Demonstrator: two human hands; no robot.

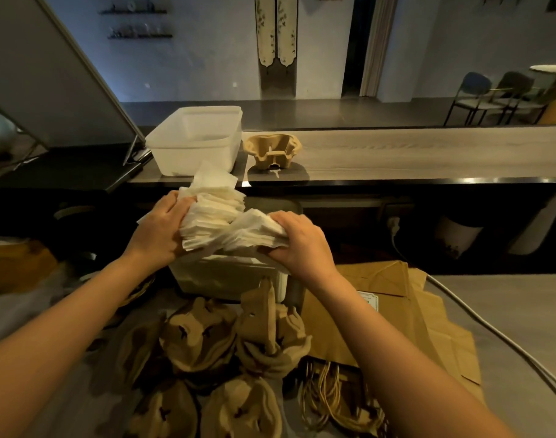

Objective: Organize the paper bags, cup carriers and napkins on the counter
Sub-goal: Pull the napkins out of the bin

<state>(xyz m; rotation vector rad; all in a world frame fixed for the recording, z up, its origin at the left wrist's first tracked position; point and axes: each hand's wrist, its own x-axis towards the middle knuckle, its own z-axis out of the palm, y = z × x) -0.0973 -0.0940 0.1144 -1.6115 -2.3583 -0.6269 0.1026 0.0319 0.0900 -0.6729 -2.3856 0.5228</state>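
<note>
Cafe worktop (pixel 507 298): L hand (pixel 158 230) & R hand (pixel 302 241) fingers (pixel 284 220) grip soft, light napkins (pixel 213 216) between them, best squeezed at ends.

both bare arms reaching forward, left hand (pixel 158 229) gripping the napkins (pixel 213 216) from the left, right hand (pixel 302 241) clutching their right edge (fingers curling over)
</note>
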